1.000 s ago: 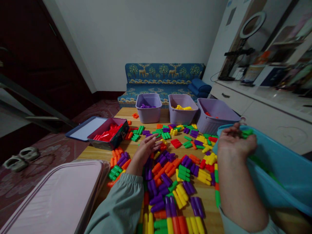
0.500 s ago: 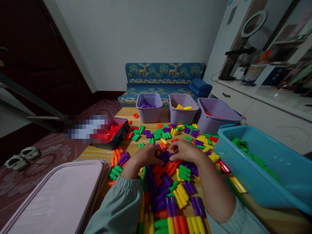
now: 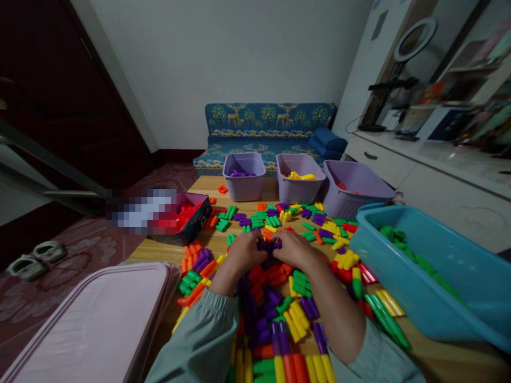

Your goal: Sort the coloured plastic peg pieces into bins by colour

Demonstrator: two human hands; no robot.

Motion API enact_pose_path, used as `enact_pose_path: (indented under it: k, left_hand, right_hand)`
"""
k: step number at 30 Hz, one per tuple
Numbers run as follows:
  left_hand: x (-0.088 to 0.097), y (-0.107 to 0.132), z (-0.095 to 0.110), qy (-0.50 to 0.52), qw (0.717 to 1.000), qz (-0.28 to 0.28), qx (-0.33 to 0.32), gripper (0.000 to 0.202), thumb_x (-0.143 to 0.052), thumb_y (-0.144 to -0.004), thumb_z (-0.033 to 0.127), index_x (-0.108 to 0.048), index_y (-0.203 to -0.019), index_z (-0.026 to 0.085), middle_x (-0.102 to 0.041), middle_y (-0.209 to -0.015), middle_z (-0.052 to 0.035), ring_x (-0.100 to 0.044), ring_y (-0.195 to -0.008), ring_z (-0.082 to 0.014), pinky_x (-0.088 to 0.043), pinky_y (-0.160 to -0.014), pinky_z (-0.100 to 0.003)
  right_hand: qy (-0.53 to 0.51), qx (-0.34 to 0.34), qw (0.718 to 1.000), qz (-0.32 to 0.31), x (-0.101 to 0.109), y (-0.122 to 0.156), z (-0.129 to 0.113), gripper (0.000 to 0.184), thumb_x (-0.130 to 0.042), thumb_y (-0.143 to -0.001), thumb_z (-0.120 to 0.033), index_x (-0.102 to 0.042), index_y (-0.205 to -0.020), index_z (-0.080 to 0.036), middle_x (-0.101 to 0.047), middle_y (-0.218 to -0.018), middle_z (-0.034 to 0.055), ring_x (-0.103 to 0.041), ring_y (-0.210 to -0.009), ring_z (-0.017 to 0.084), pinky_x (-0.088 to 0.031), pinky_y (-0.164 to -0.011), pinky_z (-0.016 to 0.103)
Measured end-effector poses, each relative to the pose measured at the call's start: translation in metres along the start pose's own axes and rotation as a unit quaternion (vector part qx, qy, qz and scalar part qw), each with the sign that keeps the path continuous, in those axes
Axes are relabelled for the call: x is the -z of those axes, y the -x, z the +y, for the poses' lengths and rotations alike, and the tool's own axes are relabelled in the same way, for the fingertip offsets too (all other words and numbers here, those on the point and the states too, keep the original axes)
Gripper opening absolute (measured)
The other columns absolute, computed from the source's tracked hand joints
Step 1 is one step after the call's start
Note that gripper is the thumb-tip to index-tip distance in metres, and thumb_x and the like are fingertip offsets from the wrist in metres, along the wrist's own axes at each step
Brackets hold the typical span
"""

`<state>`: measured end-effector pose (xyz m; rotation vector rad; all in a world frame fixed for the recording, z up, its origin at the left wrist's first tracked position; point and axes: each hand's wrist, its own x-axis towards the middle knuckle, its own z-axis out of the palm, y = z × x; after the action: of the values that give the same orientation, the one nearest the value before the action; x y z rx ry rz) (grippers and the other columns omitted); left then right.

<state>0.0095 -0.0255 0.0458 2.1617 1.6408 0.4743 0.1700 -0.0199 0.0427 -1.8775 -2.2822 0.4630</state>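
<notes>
My left hand (image 3: 248, 250) and my right hand (image 3: 293, 248) face each other over the middle of the table. Their fingers are curled onto purple plastic blocks (image 3: 269, 246) between them, partly hidden by the fingers. Joined orange blocks (image 3: 275, 274) lie just below the hands, with more purple blocks (image 3: 259, 322) nearer to me. Beside my right wrist rests a green block piece (image 3: 302, 283), and yellow blocks (image 3: 296, 320) are close by. To the left of my left wrist are orange, purple and green blocks (image 3: 190, 283).
Three lilac bins at the back hold purple (image 3: 244, 189), yellow (image 3: 300, 190) and a few red-orange pieces (image 3: 339, 197). A blue tub (image 3: 419, 314) with green pieces stands right. At left are a box of red pieces (image 3: 195, 226) and a pink lid (image 3: 99, 319).
Both hands have come closer together and closed onto the purple blocks. My right forearm has shifted left, uncovering green and yellow blocks beside the blue tub.
</notes>
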Motion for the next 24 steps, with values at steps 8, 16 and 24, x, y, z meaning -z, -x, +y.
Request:
enact_pose_path:
  k: [8,16,24]
  left_hand:
    - [-0.009,-0.017,-0.023,0.517,0.828,0.091,0.197,0.025,-0.053,-0.069,0.013,-0.064,-0.091,0.016,-0.068,-0.076,-0.0036,-0.059,-0.058,-0.0136,-0.046,-0.054,-0.024]
    - [-0.015,-0.017,-0.028,0.678,0.712,0.049,0.175,0.023,-0.063,-0.078,0.026,-0.066,-0.097,0.014,-0.071,-0.082,-0.0061,-0.065,-0.063,-0.0135,-0.051,-0.05,-0.021]
    - [-0.018,-0.017,-0.025,0.631,0.761,0.05,0.141,0.04,-0.065,-0.082,0.048,-0.07,-0.103,0.015,-0.072,-0.087,-0.0068,-0.063,-0.062,-0.0125,-0.045,-0.047,-0.019]
  right_hand:
    - [-0.022,0.014,0.999,0.02,-0.009,0.0,0.001,0.051,-0.072,-0.069,-0.043,-0.066,-0.118,-0.03,-0.064,-0.118,0.006,-0.062,-0.106,0.026,-0.044,-0.085,0.033]
    - [-0.056,0.024,0.997,0.037,-0.015,-0.001,-0.005,0.023,-0.071,-0.069,-0.026,-0.067,-0.092,-0.025,-0.068,-0.094,0.0016,-0.063,-0.088,0.02,-0.039,-0.069,0.028]
    - [-0.267,0.008,0.941,0.209,-0.01,-0.014,-0.005,0.005,-0.065,-0.073,-0.02,-0.063,-0.078,-0.02,-0.069,-0.078,0.0007,-0.062,-0.075,0.017,-0.043,-0.069,0.027]
